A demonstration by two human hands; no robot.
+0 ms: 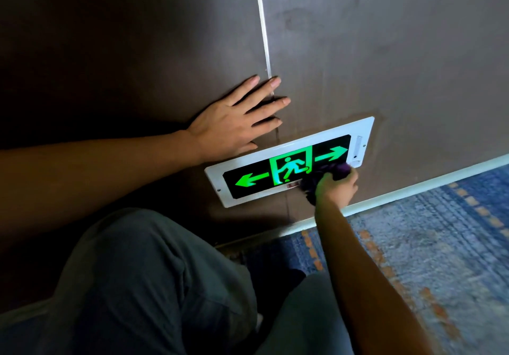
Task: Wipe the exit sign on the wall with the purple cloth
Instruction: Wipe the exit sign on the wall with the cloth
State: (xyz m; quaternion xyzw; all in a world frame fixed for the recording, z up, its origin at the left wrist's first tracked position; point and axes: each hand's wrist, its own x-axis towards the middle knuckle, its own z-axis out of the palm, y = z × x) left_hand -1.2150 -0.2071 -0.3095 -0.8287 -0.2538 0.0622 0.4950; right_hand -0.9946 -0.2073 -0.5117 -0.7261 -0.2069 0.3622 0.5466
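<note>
The exit sign (256, 174) is a white-framed panel low on the brown wall, with a black face, green arrows and a green running figure lit up. My right hand (337, 188) grips the bunched purple cloth (334, 171) and presses it on the sign's lower right part, below the right arrow. The cloth hides that corner of the black face. My left hand (237, 122) lies flat on the wall just above the sign's left end, fingers spread, holding nothing.
A pale vertical strip (263, 21) runs up the wall (399, 51) above my left hand. A white baseboard (413, 189) meets blue patterned carpet (440, 230) on the right. My bent knees in grey trousers (154, 280) fill the lower left.
</note>
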